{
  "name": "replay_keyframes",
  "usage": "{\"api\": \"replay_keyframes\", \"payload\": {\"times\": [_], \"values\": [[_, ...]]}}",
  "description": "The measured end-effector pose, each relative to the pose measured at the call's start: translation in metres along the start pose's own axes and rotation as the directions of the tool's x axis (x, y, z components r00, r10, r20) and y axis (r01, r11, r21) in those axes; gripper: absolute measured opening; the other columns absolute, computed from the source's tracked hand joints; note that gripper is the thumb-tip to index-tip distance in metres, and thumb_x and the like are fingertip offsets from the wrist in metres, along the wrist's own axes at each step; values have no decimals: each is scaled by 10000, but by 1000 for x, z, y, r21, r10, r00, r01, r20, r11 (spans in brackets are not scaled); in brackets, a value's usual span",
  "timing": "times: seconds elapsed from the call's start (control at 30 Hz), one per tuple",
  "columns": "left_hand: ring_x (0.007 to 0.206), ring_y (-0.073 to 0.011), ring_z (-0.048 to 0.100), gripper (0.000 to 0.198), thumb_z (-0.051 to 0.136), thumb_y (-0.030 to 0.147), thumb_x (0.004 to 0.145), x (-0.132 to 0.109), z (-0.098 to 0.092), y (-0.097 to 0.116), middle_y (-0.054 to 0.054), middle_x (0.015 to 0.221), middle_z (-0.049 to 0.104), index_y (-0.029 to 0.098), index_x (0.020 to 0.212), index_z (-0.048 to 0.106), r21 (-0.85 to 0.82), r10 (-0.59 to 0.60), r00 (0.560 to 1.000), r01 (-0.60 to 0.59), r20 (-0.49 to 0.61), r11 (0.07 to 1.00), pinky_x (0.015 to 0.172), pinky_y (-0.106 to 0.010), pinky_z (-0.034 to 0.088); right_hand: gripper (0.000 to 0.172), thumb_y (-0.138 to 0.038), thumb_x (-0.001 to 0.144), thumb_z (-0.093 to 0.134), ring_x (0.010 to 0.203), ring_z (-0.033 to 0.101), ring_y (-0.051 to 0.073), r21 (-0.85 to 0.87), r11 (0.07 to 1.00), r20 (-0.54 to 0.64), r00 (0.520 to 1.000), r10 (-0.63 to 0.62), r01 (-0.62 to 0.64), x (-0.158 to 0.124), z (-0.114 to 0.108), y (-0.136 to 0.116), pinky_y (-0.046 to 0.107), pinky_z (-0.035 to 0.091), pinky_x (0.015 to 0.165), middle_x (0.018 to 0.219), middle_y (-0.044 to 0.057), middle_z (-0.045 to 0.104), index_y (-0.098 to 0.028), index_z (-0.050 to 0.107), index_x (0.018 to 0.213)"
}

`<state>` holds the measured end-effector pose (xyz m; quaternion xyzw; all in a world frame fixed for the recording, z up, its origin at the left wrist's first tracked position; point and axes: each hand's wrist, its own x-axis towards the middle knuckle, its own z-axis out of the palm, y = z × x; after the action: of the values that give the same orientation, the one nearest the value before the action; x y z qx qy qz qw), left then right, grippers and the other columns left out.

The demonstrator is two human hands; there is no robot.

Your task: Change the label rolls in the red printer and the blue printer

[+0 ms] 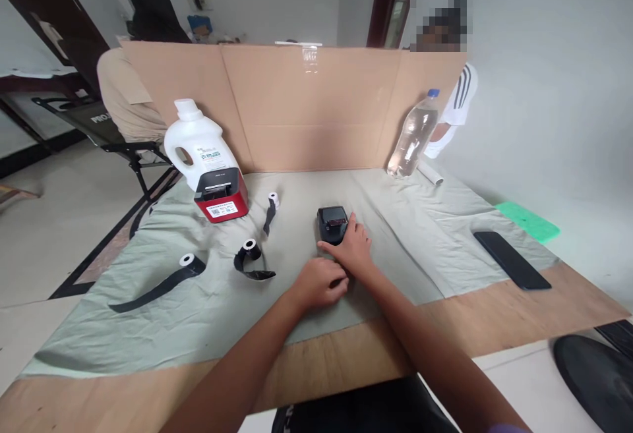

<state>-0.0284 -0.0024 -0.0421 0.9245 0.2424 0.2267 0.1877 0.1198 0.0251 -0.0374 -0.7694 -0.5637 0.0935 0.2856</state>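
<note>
A small black printer-like device (332, 223) lies on the grey-green cloth (148, 301) in the middle of the table. My right hand (352, 248) rests against its near right side, fingers curled and touching its edge. Just in front of it my left hand (319, 283) lies on the cloth, fingers curled in; whether anything is in them I cannot make out. To the left lie three white-cored rolls with black ribbon trailing: one (186, 261), a second (248, 248), a third (273, 200).
A red and black label printer (221, 196) and a white detergent jug (198, 143) stand back left. A clear water bottle (413, 135) leans on the cardboard screen (297, 103). A black phone (512, 259) lies right. People sit behind the screen.
</note>
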Motion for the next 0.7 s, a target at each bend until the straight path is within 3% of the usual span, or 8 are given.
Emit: {"api": "replay_keyframes", "payload": {"times": [0.07,0.17,0.23,0.3,0.43,0.57,0.7], "values": [[690,-169,636,314,467,276,946,0,-4,-6,-39,711,686,206,732,686,-23,-149,976,147,-156,989,731,-308,503,1271,-673,655,787,1342,420,507,3,994,6,994,-105,105,9,-6,14,654,331,1065,1433,294,464,-130,136,1601],[869,-191,654,273,454,243,937,6,-9,-25,-64,953,710,198,1053,697,-128,-366,870,342,-330,931,792,-308,511,1292,-670,648,795,1373,419,473,66,950,85,947,-309,304,26,-8,34,638,320,1094,1472,260,464,-168,100,1613],[1087,-236,628,474,493,197,885,13,-10,-39,-97,1185,674,196,1352,578,-126,-470,824,454,-316,882,926,-358,496,1315,-675,632,805,1389,424,451,134,906,128,899,-418,402,35,-5,43,618,317,1115,1481,248,469,-176,88,1615],[1209,-287,572,644,515,187,856,21,-9,-50,-123,1289,626,205,1498,455,-35,-543,803,553,-246,833,1019,-428,444,1317,-675,630,808,1414,413,435,187,877,133,874,-468,442,40,-1,49,604,313,1135,1506,248,450,-171,91,1613],[1246,-335,517,664,472,214,902,28,-5,-57,-125,1334,600,253,1561,395,144,-583,797,603,-160,785,1032,-483,401,1283,-633,625,834,1439,401,426,245,860,132,863,-487,447,40,1,53,602,321,1145,1535,258,424,-166,143,1600],[1254,-317,510,666,457,215,920,28,-1,-55,-99,1361,590,295,1576,373,150,-584,796,605,-160,782,1034,-455,399,1259,-574,611,861,1433,417,431,284,851,94,871,-483,441,39,1,54,617,340,1136,1554,247,412,-196,172,1595],[1228,-320,524,634,448,205,918,28,-2,-57,-106,1334,599,265,1549,434,152,-584,791,610,-185,778,1032,-462,407,1363,-568,554,894,1425,430,451,307,862,103,886,-452,404,40,1,53,611,360,1137,1573,266,381,-170,128,1609]]}}
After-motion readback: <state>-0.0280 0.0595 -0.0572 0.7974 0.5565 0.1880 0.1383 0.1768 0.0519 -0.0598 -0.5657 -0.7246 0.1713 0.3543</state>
